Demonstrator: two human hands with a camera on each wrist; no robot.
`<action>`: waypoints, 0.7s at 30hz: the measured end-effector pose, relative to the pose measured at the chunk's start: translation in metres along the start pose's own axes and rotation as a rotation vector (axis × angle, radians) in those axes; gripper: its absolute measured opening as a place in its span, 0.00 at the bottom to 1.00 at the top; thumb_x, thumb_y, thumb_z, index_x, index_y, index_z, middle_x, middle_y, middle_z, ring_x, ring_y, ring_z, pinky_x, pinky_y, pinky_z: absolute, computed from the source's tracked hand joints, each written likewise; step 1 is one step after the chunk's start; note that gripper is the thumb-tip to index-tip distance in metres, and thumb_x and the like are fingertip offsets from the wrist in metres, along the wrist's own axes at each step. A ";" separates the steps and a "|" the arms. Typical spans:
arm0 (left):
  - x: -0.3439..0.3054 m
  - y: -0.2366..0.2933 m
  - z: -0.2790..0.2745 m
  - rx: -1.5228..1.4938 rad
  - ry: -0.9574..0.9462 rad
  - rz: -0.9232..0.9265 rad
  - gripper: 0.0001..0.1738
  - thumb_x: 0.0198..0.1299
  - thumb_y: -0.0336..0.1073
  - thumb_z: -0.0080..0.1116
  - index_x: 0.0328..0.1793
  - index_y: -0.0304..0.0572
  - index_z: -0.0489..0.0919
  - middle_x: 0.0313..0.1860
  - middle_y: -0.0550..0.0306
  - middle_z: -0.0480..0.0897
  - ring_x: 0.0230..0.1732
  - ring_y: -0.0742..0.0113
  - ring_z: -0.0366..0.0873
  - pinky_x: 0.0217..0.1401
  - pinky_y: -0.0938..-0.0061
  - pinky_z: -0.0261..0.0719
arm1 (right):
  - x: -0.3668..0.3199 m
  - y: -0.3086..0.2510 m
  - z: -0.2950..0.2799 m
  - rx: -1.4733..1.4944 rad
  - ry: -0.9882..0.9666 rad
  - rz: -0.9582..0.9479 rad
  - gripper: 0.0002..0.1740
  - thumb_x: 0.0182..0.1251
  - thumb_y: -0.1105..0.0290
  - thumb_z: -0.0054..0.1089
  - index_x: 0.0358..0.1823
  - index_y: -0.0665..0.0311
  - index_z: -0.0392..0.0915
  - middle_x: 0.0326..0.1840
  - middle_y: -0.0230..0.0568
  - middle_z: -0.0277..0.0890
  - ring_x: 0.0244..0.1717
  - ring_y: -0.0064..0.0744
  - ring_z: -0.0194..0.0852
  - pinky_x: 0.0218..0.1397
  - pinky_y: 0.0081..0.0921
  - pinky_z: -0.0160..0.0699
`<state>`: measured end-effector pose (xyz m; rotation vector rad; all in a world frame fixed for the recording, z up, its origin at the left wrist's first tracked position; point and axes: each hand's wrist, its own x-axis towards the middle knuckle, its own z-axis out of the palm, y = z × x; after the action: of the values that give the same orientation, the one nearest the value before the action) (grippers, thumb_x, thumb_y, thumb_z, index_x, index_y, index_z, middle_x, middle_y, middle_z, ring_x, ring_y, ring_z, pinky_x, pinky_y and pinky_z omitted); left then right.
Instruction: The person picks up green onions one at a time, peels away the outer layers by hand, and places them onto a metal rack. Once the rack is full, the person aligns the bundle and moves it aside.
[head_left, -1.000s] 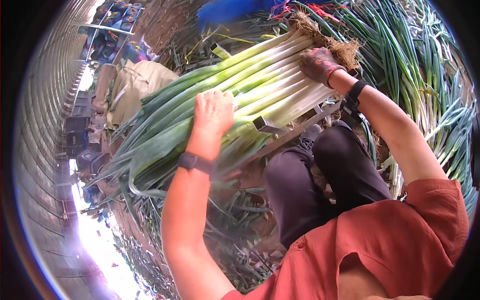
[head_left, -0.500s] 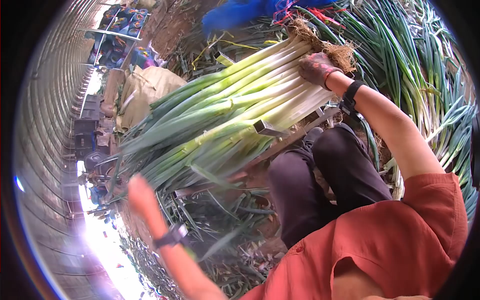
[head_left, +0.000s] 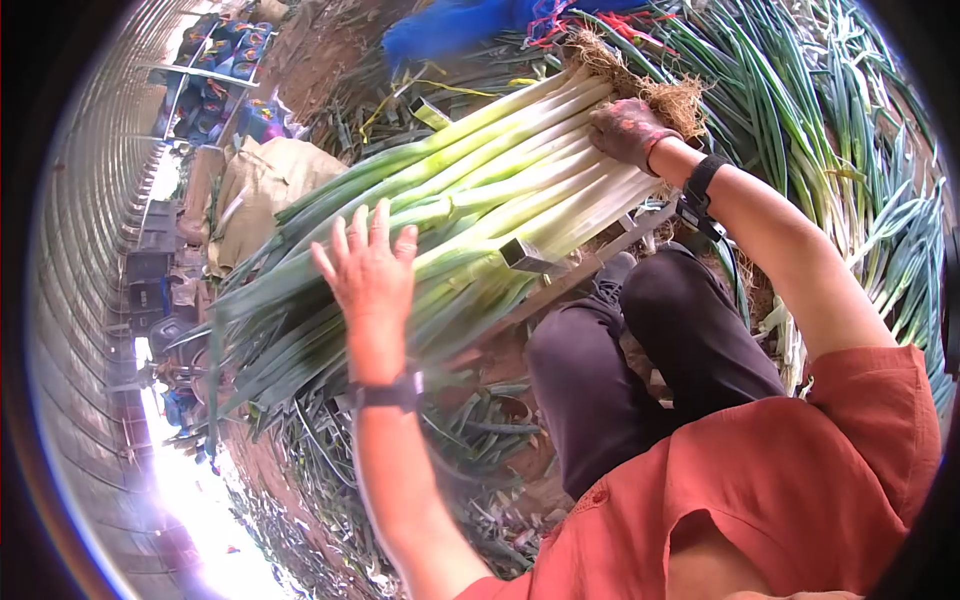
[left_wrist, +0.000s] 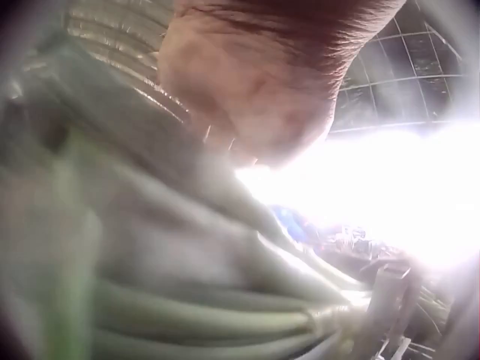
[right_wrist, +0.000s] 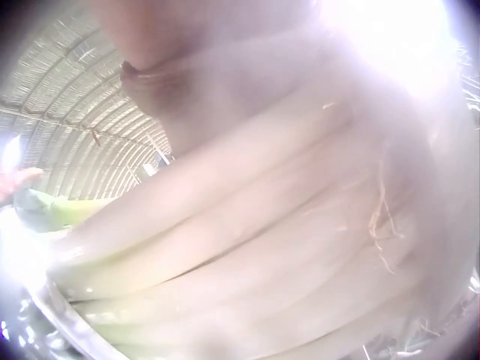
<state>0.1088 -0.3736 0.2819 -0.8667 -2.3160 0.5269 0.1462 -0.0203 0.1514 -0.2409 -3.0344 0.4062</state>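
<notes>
A thick row of long green onions [head_left: 520, 150] lies slantwise across a low metal frame [head_left: 525, 257], white stalks toward the upper right and green leaves toward the lower left. At the root end, my gloved right hand [head_left: 632, 135] grips the white stalks, just below the brown roots [head_left: 675, 103]; its fingertips are hidden. My bare left hand [head_left: 375, 265] is over the leaf part with its fingers spread and nothing held. The left wrist view has pale stalks [left_wrist: 202, 319] below the hand. White stalks [right_wrist: 247, 247] fill most of the right wrist view.
More green onions [head_left: 800, 130] are heaped on the right. Blue netting [head_left: 450, 32] lies at the top, with a beige sack [head_left: 270, 185] to the left. Dark crates [head_left: 150, 255] stand along the curved wall. Loose trimmed leaves [head_left: 470, 430] litter the ground beside my knees [head_left: 655, 290].
My left hand left the middle of the green onions, swung down to the lower left past the leaf ends, then came back up over the leaves with fingers spread. The right hand stayed near the roots.
</notes>
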 end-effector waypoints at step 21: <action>-0.015 0.038 0.018 -0.138 -0.065 -0.181 0.15 0.65 0.46 0.46 0.43 0.50 0.82 0.39 0.61 0.84 0.43 0.59 0.79 0.48 0.63 0.71 | 0.006 0.056 -0.013 -0.055 0.051 -0.313 0.08 0.55 0.69 0.53 0.31 0.57 0.82 0.30 0.40 0.81 0.34 0.43 0.82 0.35 0.38 0.79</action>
<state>0.1228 -0.3599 0.2419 -0.7014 -2.4837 0.3248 0.1499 0.0378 0.1490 0.2159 -2.9632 0.2879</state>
